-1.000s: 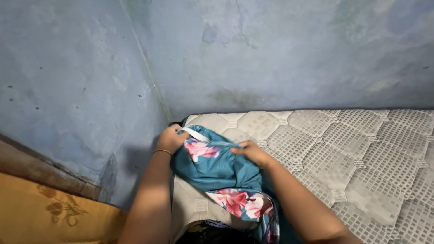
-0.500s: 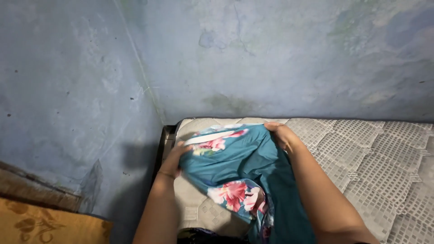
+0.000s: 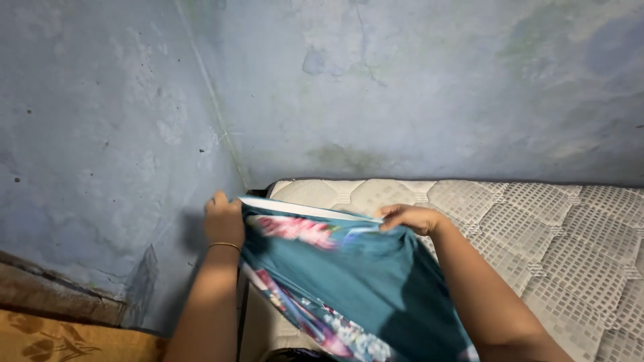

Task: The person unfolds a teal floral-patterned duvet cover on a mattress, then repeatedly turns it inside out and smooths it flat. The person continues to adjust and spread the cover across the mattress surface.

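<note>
Fabric: teal floral sheet [image 3: 355,281] stretched between both hands | left hand [image 3: 223,220] fingers clenched on its left corner | right hand [image 3: 410,217] fingers pinching its edge | mattress [image 3: 537,221] beyond fingers

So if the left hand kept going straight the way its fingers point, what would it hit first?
Probably the blue wall: the left hand, gripping the teal floral sheet, points up at it, though depth is unclear.

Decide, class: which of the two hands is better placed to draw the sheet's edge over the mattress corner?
Probably the left hand: it grips the teal floral sheet right beside the mattress corner, while the right hand holds the edge further inboard.
</note>
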